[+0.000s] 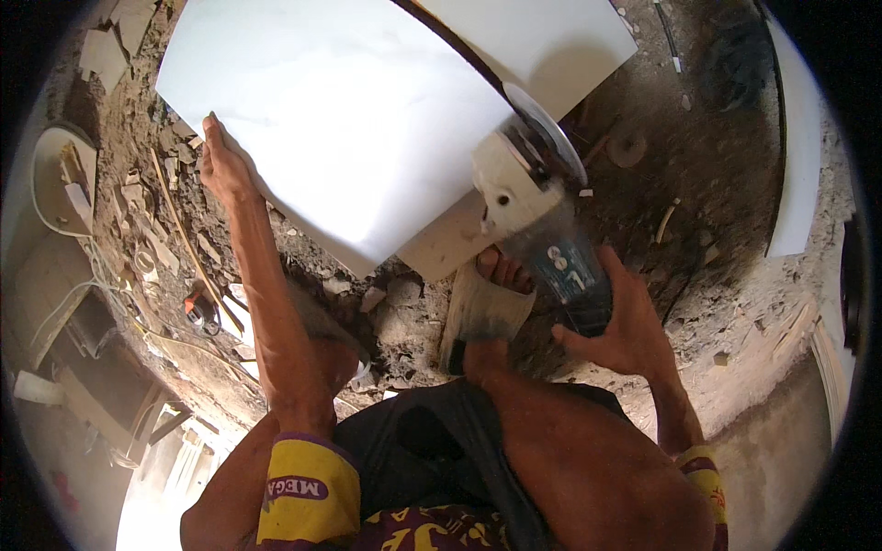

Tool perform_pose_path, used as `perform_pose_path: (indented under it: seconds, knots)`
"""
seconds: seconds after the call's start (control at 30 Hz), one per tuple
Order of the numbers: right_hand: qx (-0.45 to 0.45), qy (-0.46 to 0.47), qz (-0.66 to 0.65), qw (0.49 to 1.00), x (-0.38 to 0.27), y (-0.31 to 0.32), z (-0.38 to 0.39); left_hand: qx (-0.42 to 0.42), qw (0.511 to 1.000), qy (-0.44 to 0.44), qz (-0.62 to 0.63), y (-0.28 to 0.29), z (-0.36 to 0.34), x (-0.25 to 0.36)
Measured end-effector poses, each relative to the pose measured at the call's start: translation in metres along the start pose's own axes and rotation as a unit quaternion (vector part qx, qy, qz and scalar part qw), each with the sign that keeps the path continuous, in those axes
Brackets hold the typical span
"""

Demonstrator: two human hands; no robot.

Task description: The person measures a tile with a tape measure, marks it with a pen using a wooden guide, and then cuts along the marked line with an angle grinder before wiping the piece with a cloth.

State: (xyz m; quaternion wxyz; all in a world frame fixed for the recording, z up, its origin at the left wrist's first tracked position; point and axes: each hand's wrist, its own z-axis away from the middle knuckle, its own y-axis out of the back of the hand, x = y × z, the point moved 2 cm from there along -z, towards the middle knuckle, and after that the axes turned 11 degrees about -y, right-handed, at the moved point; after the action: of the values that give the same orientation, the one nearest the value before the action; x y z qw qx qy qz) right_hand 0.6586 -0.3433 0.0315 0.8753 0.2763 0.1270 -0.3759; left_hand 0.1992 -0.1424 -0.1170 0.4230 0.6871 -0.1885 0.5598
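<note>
My left hand [225, 168] grips the left edge of a large white tile [340, 119], thumb and fingers at its rim. My right hand [627, 321] is wrapped round the rear of an angle grinder [571, 262], which has a dusty pale head and a dark teal body. The grinder's thin round disc [554, 133] stands on edge at the tile's right side; whether it touches the tile I cannot tell. Under the white tile lies another pale slab [446, 241], its lower corner beside my sandalled foot [491, 298].
Another white panel [542, 46] lies at the far side. Broken tile pieces [142, 197] and a thin wooden strip [195, 241] litter the dirt at left, near an orange-and-black tool [200, 312]. A loose worn disc [627, 147] rests right of the grinder. A long white strip [797, 156] stands at far right.
</note>
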Motion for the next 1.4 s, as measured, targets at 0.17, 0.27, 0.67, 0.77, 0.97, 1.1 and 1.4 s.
perform_pose_path:
  seconds: [0.17,0.27,0.67,0.77,0.97,1.1,1.4]
  knots:
    - [0.032,0.013,-0.028,0.999,0.017,0.006,0.033,0.009,0.998,0.032,-0.046,-0.007,0.008,0.015]
    - [0.050,-0.006,-0.065,0.997,0.004,0.019,0.042,0.012,0.997,-0.011,-0.078,0.002,0.007,0.024]
    - [0.258,-0.009,-0.270,0.928,-0.022,0.028,0.030,-0.468,0.865,-0.050,0.173,-0.087,0.277,0.177]
    - [0.274,0.021,-0.291,0.916,-0.037,0.022,0.022,-0.528,0.771,0.112,0.338,-0.102,0.305,0.193]
    - [0.302,0.006,-0.308,0.902,-0.026,0.002,0.009,-0.576,0.730,0.182,0.318,-0.113,0.307,0.184]
    - [0.318,-0.022,-0.289,0.903,-0.018,-0.002,0.014,-0.573,0.692,0.237,0.369,-0.120,0.314,0.182]
    - [0.310,-0.048,-0.341,0.886,-0.017,-0.015,0.010,-0.614,0.634,0.279,0.379,-0.127,0.311,0.169]
